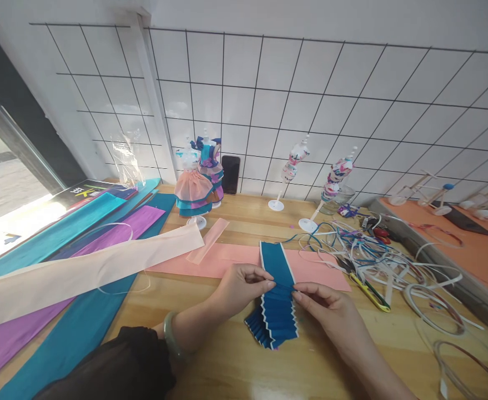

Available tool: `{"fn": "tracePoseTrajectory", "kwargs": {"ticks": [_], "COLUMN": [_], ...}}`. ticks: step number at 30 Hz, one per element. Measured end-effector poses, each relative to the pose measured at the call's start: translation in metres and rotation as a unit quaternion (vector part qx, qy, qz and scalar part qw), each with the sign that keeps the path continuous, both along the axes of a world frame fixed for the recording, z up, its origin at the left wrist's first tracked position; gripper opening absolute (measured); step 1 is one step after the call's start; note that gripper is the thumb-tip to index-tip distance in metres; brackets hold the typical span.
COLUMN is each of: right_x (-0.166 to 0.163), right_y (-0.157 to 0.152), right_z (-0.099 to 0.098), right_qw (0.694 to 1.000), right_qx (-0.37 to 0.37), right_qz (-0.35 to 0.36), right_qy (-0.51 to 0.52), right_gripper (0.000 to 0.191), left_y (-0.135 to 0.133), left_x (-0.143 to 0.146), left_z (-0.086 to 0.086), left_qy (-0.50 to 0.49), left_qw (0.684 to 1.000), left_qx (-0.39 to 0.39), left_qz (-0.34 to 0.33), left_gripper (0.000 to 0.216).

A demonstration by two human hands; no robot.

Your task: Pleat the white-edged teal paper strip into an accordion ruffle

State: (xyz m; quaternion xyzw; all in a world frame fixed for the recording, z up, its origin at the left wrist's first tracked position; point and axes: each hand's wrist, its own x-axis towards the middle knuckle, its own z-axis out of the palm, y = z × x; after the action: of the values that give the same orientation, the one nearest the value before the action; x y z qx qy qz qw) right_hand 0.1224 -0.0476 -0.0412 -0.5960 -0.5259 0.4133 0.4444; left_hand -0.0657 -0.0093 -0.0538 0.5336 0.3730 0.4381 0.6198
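A blue pleated strip (280, 318) with white edges is held up over the wooden table. Its near part is folded into narrow zigzag pleats, and its far part is flat. My left hand (244, 286) pinches the strip's left edge between thumb and fingers. On the opposite edge, my right hand (325, 303) grips it the same way, where the pleats meet the flat part. Behind the strip lies a long pink sheet (318, 268) on the table. I cannot tell whether the strip is paper or cloth.
Cream (144, 258), purple (149, 218) and teal strips lie at left. Dressed miniature mannequins (194, 189) and a phone (231, 174) stand at the back, with two more mannequin stands (276, 205) rightward. Tangled ribbons (360, 250) and a yellow cutter (371, 293) lie at right.
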Motion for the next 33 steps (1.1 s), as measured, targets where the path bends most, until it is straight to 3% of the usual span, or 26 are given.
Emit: {"fn": "tracePoseTrajectory", "kwargs": {"ticks": [12, 20, 33], "right_x": [-0.0009, -0.0015, -0.003], "right_y": [-0.0017, -0.0022, -0.0036], "right_z": [-0.002, 0.0013, 0.0022], "right_qw": [0.999, 1.0, 0.996], "right_qx": [-0.025, -0.021, 0.037], "right_qz": [-0.019, -0.014, 0.017], "right_qy": [0.027, 0.018, -0.081], "right_gripper": [0.024, 0.024, 0.027], "left_y": [-0.0009, -0.0033, -0.004], "left_x": [0.0029, 0.0032, 0.0023], "left_z": [0.0052, 0.0092, 0.0046], "left_qy": [-0.019, -0.023, 0.025], "left_qw": [0.999, 1.0, 0.999], "left_qx": [-0.043, -0.009, 0.045], "left_qz": [0.016, 0.015, 0.004], "left_gripper": [0.023, 0.018, 0.015]}}
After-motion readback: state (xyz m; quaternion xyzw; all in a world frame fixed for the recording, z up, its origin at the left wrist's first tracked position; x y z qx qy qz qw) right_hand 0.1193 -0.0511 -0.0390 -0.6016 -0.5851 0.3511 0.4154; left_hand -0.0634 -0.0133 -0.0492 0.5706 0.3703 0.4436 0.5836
